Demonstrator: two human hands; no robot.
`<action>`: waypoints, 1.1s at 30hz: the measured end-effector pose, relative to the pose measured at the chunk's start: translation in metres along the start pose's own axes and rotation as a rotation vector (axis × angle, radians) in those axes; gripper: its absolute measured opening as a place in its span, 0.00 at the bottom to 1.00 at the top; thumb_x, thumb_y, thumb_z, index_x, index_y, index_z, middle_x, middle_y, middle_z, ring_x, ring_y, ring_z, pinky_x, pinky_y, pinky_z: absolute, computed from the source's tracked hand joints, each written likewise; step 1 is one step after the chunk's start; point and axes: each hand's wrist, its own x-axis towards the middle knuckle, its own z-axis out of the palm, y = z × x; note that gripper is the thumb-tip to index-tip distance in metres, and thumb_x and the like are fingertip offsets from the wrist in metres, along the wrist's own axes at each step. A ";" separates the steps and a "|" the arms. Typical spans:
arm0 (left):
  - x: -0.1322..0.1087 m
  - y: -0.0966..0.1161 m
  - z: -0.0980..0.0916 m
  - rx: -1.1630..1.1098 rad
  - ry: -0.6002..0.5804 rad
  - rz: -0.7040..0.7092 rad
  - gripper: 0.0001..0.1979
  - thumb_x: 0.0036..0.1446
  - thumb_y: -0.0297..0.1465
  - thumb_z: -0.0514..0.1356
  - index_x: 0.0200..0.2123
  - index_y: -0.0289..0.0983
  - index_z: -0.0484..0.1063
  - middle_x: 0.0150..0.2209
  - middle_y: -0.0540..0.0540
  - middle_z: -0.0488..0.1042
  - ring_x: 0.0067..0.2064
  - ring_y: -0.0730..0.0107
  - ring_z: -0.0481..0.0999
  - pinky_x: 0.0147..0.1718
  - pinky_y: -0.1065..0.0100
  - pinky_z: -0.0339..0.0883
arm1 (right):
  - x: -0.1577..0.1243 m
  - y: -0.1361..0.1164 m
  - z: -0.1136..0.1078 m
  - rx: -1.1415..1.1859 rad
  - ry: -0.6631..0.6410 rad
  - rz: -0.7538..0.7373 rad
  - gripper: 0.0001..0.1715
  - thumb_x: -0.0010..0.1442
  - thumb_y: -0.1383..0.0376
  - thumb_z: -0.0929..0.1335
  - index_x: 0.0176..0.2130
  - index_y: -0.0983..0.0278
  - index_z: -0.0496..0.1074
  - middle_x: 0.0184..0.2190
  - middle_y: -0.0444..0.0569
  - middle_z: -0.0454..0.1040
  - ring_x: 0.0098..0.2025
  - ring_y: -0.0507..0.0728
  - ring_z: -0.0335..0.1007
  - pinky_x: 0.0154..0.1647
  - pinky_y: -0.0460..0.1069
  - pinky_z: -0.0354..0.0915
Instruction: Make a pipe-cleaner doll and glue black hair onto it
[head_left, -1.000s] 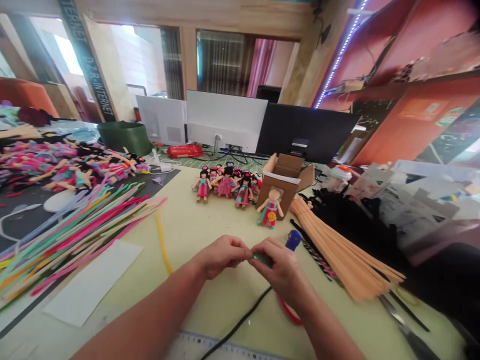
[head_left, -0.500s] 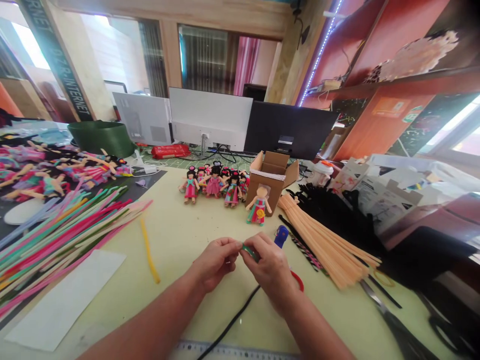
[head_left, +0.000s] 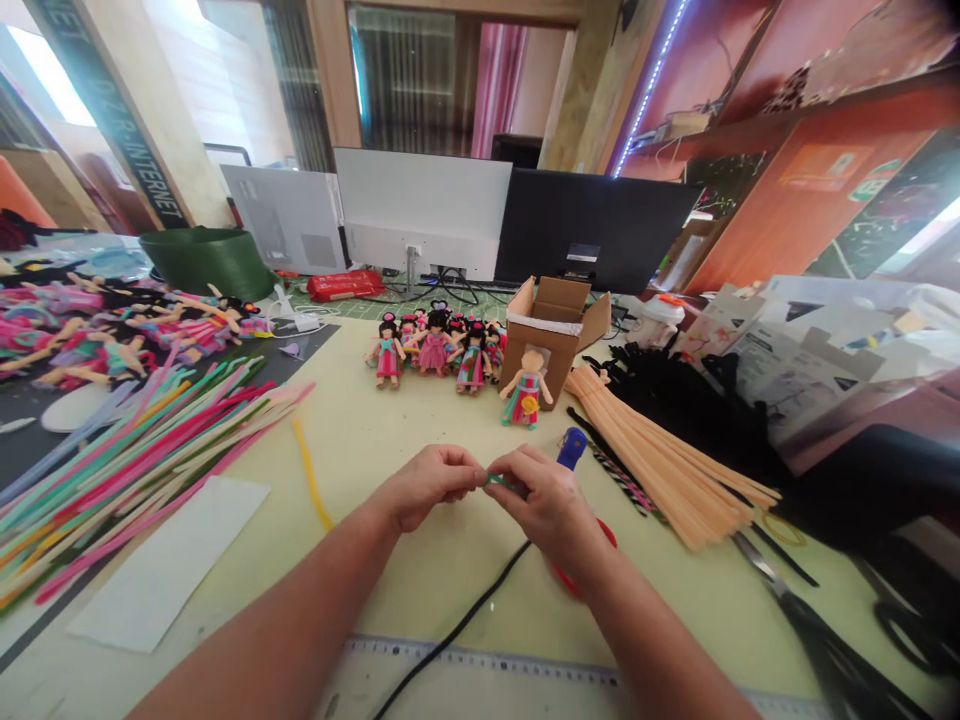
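- While both hands meet low over the middle of the pale yellow desk (head_left: 390,440), the left hand (head_left: 424,487) and the right hand (head_left: 547,500) each hold a narrow grip, thumb against forefinger, on a short green chenille stem (head_left: 496,482) pinched between them just above the desk.
- The stem's ends are hidden inside the fingers, so its shape cannot be told.
- At twelve o'clock from the hands, a bald doll in a striped dress (head_left: 526,390) leans against a brown cardboard box (head_left: 559,330). At one o'clock, just beside the right hand, sits a small blue object (head_left: 571,447). At two o'clock lies a bundle of peach chenille stems (head_left: 660,460).
- At six o'clock a long black chenille stem (head_left: 465,622) runs toward a clear plastic ruler (head_left: 480,665). At nine o'clock lies a single yellow chenille stem (head_left: 311,485).
- Judging from the hold, the work on so short a piece would go best with the two pinches close together, so the wire turns at one spot without slipping. The wrists should also stay clear of the black stem.
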 end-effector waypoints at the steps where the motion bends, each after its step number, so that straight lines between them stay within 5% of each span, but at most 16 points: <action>1: 0.000 -0.001 0.002 -0.014 0.029 0.012 0.13 0.41 0.36 0.68 0.23 0.33 0.70 0.18 0.54 0.62 0.22 0.80 0.56 0.23 0.72 0.44 | 0.000 0.000 0.001 -0.007 0.021 0.014 0.02 0.58 0.68 0.70 0.32 0.63 0.72 0.26 0.43 0.67 0.28 0.51 0.65 0.30 0.45 0.59; 8: 0.001 -0.011 0.024 -0.336 0.155 -0.006 0.16 0.39 0.37 0.69 0.23 0.35 0.67 0.18 0.56 0.59 0.21 0.81 0.54 0.22 0.74 0.47 | 0.001 -0.004 0.012 -0.085 0.139 0.086 0.04 0.58 0.68 0.70 0.31 0.64 0.70 0.27 0.44 0.67 0.28 0.52 0.65 0.29 0.46 0.59; 12: -0.002 -0.011 0.026 -0.418 0.115 -0.091 0.17 0.40 0.38 0.70 0.24 0.35 0.66 0.19 0.56 0.59 0.22 0.81 0.55 0.23 0.75 0.50 | 0.001 -0.003 0.010 -0.074 0.161 0.056 0.03 0.57 0.70 0.69 0.31 0.64 0.70 0.27 0.44 0.67 0.28 0.52 0.65 0.30 0.45 0.59; 17: -0.003 -0.003 0.011 -0.243 -0.031 -0.081 0.17 0.46 0.41 0.67 0.25 0.33 0.68 0.23 0.52 0.65 0.24 0.80 0.60 0.24 0.73 0.52 | 0.001 -0.002 0.003 -0.023 0.136 0.004 0.03 0.56 0.71 0.69 0.31 0.64 0.70 0.28 0.44 0.67 0.28 0.51 0.65 0.30 0.45 0.60; 23: -0.004 0.002 -0.005 0.010 -0.114 -0.068 0.15 0.42 0.37 0.69 0.24 0.32 0.71 0.18 0.53 0.62 0.22 0.79 0.56 0.23 0.71 0.45 | 0.000 -0.002 0.001 0.039 -0.031 -0.058 0.06 0.54 0.73 0.68 0.33 0.63 0.71 0.29 0.45 0.68 0.31 0.51 0.67 0.32 0.45 0.62; 27: -0.002 -0.001 -0.002 0.022 -0.045 -0.029 0.14 0.41 0.36 0.69 0.23 0.33 0.70 0.18 0.54 0.62 0.22 0.79 0.56 0.23 0.72 0.45 | 0.000 -0.001 0.001 0.022 -0.029 -0.021 0.03 0.57 0.70 0.69 0.34 0.62 0.72 0.30 0.45 0.69 0.31 0.52 0.67 0.33 0.45 0.62; 33: 0.001 -0.013 0.018 -0.286 0.072 0.001 0.15 0.42 0.35 0.70 0.23 0.34 0.68 0.19 0.55 0.62 0.22 0.80 0.57 0.24 0.74 0.51 | 0.000 -0.005 0.004 -0.018 0.098 0.052 0.05 0.56 0.69 0.70 0.31 0.62 0.68 0.29 0.44 0.69 0.31 0.52 0.67 0.32 0.46 0.61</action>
